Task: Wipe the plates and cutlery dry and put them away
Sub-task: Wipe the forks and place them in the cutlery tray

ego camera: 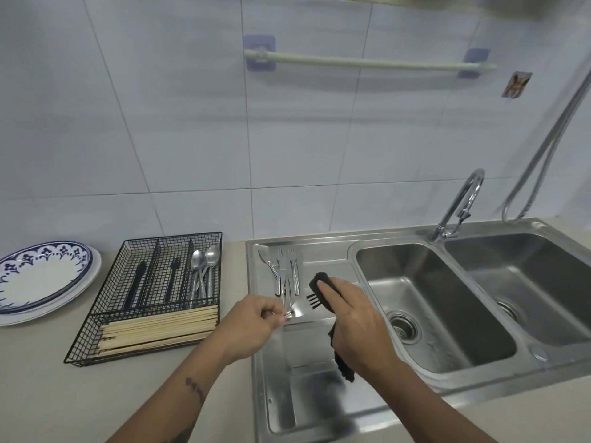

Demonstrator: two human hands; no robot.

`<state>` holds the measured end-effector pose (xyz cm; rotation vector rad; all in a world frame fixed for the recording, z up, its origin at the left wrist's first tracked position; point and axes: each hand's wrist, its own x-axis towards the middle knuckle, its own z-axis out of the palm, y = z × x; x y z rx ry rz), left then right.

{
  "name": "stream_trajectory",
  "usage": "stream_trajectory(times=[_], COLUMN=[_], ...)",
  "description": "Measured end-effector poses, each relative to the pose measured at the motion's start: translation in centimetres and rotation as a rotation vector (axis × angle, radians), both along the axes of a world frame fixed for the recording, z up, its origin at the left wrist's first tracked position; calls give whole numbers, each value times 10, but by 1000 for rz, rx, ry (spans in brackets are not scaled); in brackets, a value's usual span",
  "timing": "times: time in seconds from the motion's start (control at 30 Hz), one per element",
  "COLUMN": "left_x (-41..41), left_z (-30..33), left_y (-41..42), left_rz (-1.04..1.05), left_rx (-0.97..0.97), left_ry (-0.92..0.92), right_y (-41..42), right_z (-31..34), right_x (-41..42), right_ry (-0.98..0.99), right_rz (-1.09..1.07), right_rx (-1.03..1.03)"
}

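The left hand point(256, 321) has its grip pinched on the handle end of a silver fork point(285, 290) from the cutlery pile point(283, 271) on the drainboard point(319, 394) beside the desk point(48, 394). The right hand point(358, 324) has its grip clamped on a black cloth point(321, 282) wrapped around a black fork point(312, 301). Plates point(48, 279) are stacked at the desk's left edge beside the wire tray point(150, 295).

The scene was evenly and fairly brightly lit with a cool, bluish cast, the light seeming to fall from above, since the towel rail point(367, 63) threw a soft shadow just below itself on the tiled wall point(160, 123). Pale glare lay on the steel drainboard point(297, 310) near the centre and on the tap point(460, 203) at 3 o'clock. Wide-angle distortion bowed the tile lines and the desk point(48, 394) edges, and the picture was softly blurred, most at 12 to 1 o'clock.
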<state>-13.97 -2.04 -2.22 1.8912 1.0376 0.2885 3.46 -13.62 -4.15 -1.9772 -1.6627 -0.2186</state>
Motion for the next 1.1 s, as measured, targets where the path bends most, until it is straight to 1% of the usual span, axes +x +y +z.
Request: stream_trajectory(times=[0.1, 0.17, 0.27, 0.4, 0.5, 0.57, 0.67, 0.77, 0.83, 0.97, 1.03, 1.1], left_x=[4, 9, 19, 39, 46, 48, 48, 50, 50, 45, 44, 45], left_z=[-11, -15, -11, 10, 21, 24, 23, 23, 25, 22, 19, 16], left_y=[-3, -4, -5, -8, -9, -11, -16, -18, -18, -27, -31, -30], left_rz=[95, 230, 402, 547, 634, 662, 652, 636, 609, 413, 363, 377], left_rx=[4, -53, -286, -584, -727, -776, -791, -780, -773, -767, -692, -545], left_ry=[-19, -107, -317, -569, -720, -753, -744, -700, -680, -669, -703, -699], right_y=[1, 2, 3, 3, 1, -2, -4, 0, 0, -5, -6, -4], right_z=[9, 12, 16, 16, 6, 2, 1, 0, -1, 2, 1, 0], right_x=[-6, -8, -13, -26, -28, -19, -11, -19, -17, 3, 10, 13], right_ry=[8, 9, 12, 18, -8, 0, -5, -84, -93, -2, 26, 14], right_rz=[-34, -47, -48, -29, 15, -15, -67, -22, 17, -32, -61, -94], right_rx=[3, 13, 34, 29, 18, 2, -10, 27, 37, 0, -16, -14])
